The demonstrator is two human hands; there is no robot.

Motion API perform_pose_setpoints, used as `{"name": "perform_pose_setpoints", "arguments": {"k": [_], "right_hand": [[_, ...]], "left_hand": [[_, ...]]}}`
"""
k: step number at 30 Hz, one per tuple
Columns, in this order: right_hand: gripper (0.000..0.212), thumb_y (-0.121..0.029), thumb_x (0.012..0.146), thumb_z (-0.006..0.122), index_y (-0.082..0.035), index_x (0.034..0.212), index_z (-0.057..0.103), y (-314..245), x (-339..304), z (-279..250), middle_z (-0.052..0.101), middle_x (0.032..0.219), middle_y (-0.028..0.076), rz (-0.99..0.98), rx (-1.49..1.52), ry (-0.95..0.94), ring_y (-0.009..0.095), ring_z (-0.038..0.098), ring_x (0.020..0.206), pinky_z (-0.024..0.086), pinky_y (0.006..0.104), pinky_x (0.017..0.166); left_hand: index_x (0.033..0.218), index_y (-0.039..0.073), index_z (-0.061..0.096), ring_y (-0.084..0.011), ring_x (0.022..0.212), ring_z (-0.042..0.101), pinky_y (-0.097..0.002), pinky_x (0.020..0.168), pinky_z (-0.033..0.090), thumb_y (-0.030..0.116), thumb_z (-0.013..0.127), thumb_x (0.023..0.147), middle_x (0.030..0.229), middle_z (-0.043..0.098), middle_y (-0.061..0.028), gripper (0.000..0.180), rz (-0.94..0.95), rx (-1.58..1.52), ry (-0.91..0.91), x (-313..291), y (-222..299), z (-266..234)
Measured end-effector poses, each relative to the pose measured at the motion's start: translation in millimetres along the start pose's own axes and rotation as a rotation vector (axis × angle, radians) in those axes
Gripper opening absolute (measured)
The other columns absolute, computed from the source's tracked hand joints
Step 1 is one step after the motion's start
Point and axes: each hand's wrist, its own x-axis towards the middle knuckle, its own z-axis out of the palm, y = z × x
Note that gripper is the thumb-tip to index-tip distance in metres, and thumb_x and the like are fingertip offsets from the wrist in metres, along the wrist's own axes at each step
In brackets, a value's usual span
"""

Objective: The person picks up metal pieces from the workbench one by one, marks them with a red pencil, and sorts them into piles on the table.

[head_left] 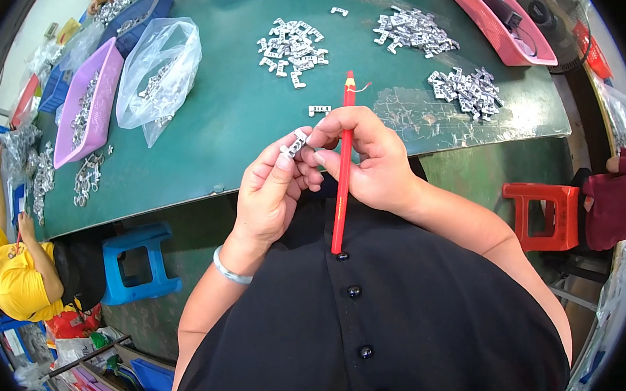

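Between the thumb and fingers of my left hand [267, 192] is a small silver metal bracket [296, 145], held above the table's near edge. My right hand [372, 158] has a long red pencil [344, 182] tucked in it, its tip up and its far end toward my shirt. The right fingertips meet close to the bracket's right end; whether they touch it I cannot tell. A thin strand curls from the pencil near its tip. Just beyond my hands a single bracket [319, 110] lies on the green table [241, 127].
Like brackets lie in heaps: middle [292, 46], far right [414, 32] and near right [467, 94]. A pink basket [501, 22] stands at right. On the left are a clear bag [160, 79] of metal parts and a purple basket [89, 103]. A person in yellow [21, 273] sits left.
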Motion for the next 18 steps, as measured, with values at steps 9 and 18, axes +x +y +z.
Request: {"name": "perform_pose_setpoints", "arguments": {"k": [9, 18], "right_hand": [[0.032, 0.008, 0.072, 0.060, -0.004, 0.099, 0.048, 3.5, -0.3, -5.4, 0.059, 0.085, 0.009, -0.009, -0.048, 0.059, 0.018, 0.059, 0.078, 0.047, 0.0284, 0.070], [0.033, 0.009, 0.070, 0.060, -0.003, 0.099, 0.049, 2.2, -0.5, -6.1, 0.058, 0.084, 0.010, -0.032, -0.066, 0.059, 0.018, 0.060, 0.078, 0.048, 0.0285, 0.069]], "left_hand": [[0.121, -0.003, 0.042, -0.0153, 0.079, 0.053, -0.0273, 0.071, 0.045, 0.024, 0.038, 0.093, 0.093, 0.053, -0.0069, 0.039, -0.004, -0.068, -0.095, 0.6, 2.2, -5.0], [0.119, -0.003, 0.044, -0.0161, 0.077, 0.052, -0.0282, 0.070, 0.044, 0.027, 0.038, 0.093, 0.090, 0.053, -0.0074, 0.040, -0.045, -0.156, -0.122, 1.0, 3.2, -5.5]]}}
